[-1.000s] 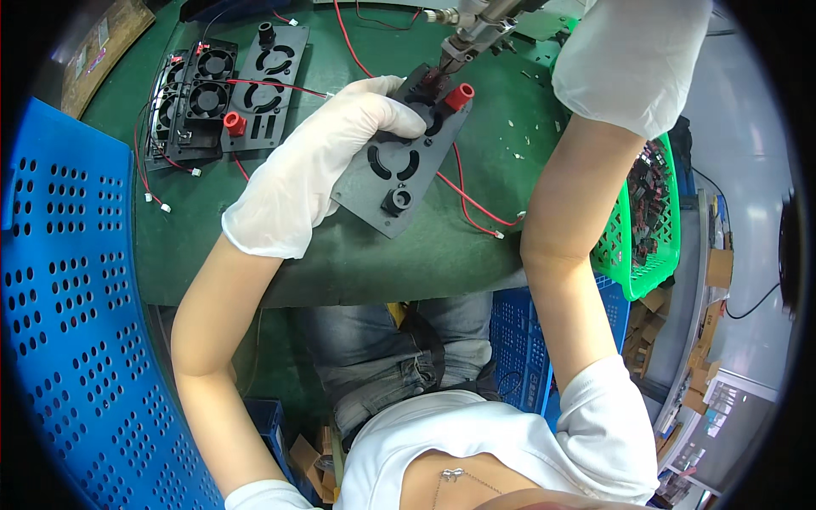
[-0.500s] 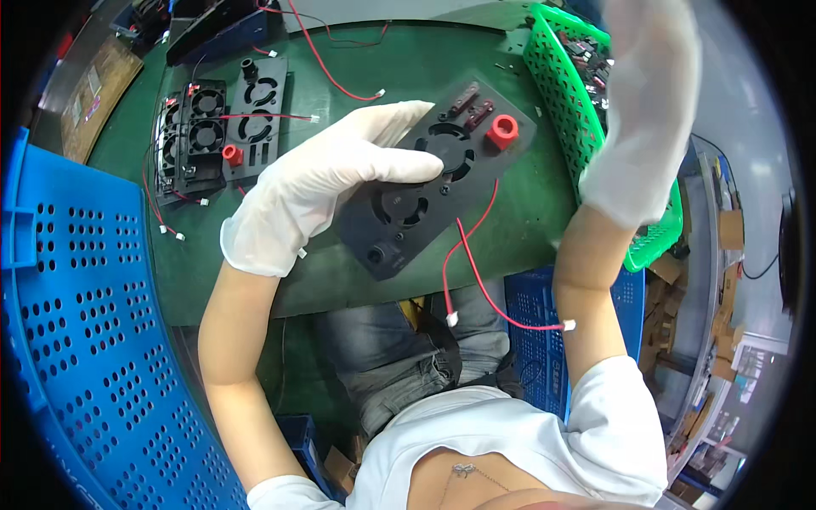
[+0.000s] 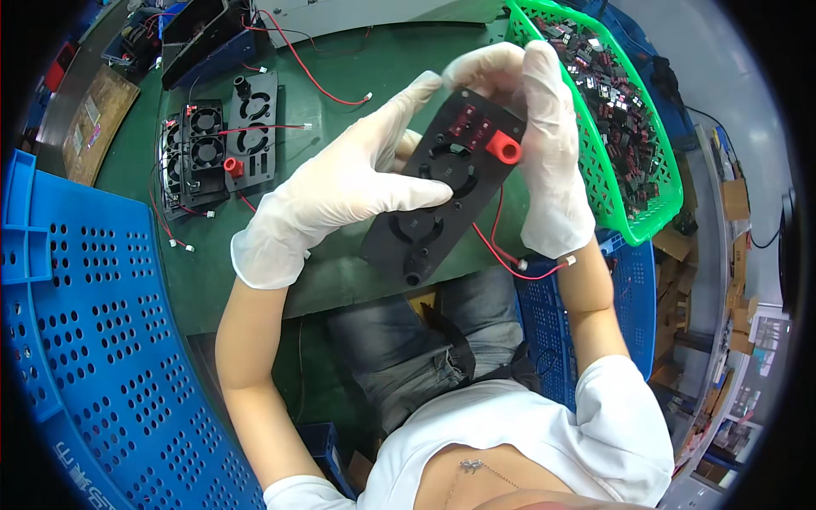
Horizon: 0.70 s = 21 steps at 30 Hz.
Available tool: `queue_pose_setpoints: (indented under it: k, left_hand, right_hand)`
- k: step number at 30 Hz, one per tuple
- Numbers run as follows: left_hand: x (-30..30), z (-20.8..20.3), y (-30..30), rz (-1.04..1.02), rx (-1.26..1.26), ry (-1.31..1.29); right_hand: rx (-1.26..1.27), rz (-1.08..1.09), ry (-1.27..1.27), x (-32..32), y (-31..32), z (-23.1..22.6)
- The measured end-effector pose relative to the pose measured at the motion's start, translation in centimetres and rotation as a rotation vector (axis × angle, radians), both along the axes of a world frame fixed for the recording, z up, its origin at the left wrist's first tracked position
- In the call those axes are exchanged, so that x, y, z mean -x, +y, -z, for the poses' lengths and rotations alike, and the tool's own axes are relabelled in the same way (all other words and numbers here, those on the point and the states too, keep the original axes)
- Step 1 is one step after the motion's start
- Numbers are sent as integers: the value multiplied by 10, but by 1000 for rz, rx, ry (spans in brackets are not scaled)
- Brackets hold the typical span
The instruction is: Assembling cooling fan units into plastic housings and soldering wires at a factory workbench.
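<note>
Now I see the right hand brought to the black panel.
The left hand grips it; the right's hold I cannot tell.

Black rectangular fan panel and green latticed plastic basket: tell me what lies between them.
In the head view, the person's white-gloved right hand lies between the panel and the basket, alongside the panel's right edge.

FREE far centre: dark-green tabletop | BLOCKED centre: black rectangular panel | right: green plastic basket | left: black square fans
</note>
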<state>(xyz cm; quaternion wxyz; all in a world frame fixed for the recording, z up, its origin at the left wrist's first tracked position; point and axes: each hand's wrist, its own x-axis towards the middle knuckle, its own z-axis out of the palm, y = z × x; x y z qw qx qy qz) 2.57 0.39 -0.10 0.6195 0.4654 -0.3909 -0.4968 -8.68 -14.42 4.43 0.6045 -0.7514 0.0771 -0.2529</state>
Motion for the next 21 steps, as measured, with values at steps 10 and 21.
queue_pose_setpoints:
  k: [10, 21]
  left_hand:
    - [14, -8, -4, 88, 1, -17]
    - [-13, -46, 12, -866, 324, -269]
  right_hand:
    - [17, -110, -127, 23, -8, 10]
    - [40, 756, -395, 160, -42, -64]
